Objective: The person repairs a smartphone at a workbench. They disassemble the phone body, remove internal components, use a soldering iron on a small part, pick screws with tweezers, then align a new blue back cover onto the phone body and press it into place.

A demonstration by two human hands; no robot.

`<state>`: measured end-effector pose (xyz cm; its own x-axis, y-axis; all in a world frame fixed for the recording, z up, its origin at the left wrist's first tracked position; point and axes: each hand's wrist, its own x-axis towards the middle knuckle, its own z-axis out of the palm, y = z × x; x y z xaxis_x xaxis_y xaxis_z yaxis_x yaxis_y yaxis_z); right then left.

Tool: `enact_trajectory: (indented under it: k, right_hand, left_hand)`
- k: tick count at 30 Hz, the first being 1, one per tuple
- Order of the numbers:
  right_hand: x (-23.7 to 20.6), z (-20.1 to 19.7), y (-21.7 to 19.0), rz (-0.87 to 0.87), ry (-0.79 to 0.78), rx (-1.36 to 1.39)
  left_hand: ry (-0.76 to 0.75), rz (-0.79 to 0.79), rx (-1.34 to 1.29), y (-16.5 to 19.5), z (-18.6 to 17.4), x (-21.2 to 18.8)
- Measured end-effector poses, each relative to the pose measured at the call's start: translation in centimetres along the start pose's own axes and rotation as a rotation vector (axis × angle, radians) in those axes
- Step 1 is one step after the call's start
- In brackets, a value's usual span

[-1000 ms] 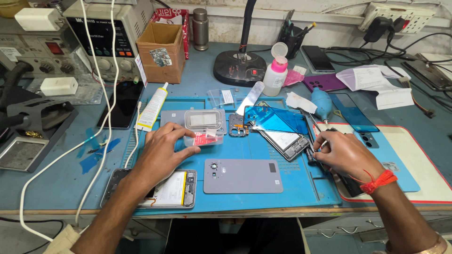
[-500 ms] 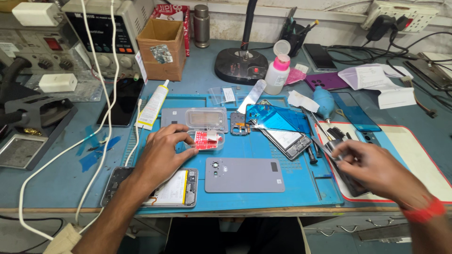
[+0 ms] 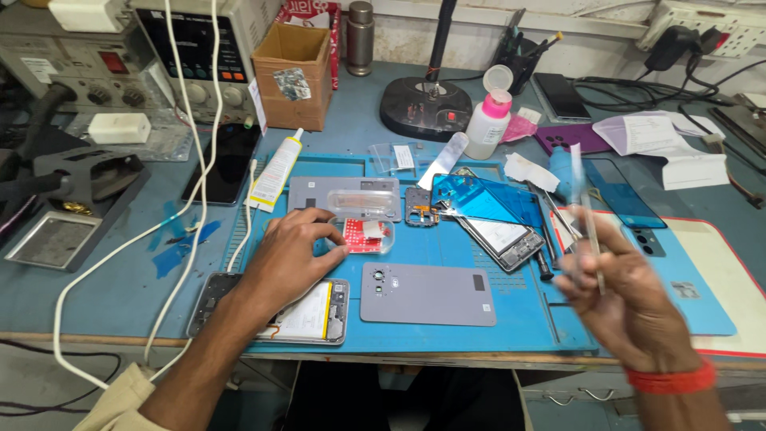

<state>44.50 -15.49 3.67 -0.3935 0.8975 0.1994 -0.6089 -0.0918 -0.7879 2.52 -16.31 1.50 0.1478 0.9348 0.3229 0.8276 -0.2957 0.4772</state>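
Note:
My left hand (image 3: 289, 257) rests on the blue work mat (image 3: 415, 327), its fingers touching a small clear box with a red insert (image 3: 369, 236). Under its wrist lies an opened phone body (image 3: 307, 315) with its battery showing. A grey phone back cover (image 3: 427, 294) lies to the right of it. My right hand (image 3: 624, 297) is raised above the mat's right edge, blurred, holding thin metal tweezers (image 3: 589, 227) that point upward. Between the hands lies a phone frame (image 3: 501, 238) under a blue protective film (image 3: 479, 199).
A glue tube (image 3: 275, 169), cardboard box (image 3: 292, 76), power supply (image 3: 198, 60) and white cables (image 3: 187, 199) stand at the left. A lamp base (image 3: 425, 108), pink-capped bottle (image 3: 487, 124), papers (image 3: 666, 140) and a red-edged mat (image 3: 718, 279) are at the back and right.
My right hand has lifted off the mat with the tweezers and swung up toward me. My left hand has stayed at the small clear box.

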Motion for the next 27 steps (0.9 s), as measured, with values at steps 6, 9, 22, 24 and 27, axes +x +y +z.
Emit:
enact_trajectory:
  k: [6,9,22,24,27]
  right_hand:
    - [3.4,6.0,5.8,0.299,-0.3,0.421]
    - [5.3,7.8,6.6,0.395,-0.309,0.327]
    - [12.4,8.7,10.0,-0.009,-0.105,-0.817]
    - [13.2,8.9,10.9,-0.021,-0.073,-0.813]
    - [13.7,9.4,11.7,-0.087,-0.024,-0.908]
  left_hand:
    - [-0.014,0.001,-0.027,-0.1,0.0,0.2]
    - [-0.016,0.004,-0.022,-0.3,0.1,0.1]
    - [0.006,0.001,-0.021,-0.1,0.5,0.2]
    - [0.006,0.002,-0.031,-0.1,0.5,0.2]
    - [0.009,-0.001,-0.036,-0.1,0.4,0.2]
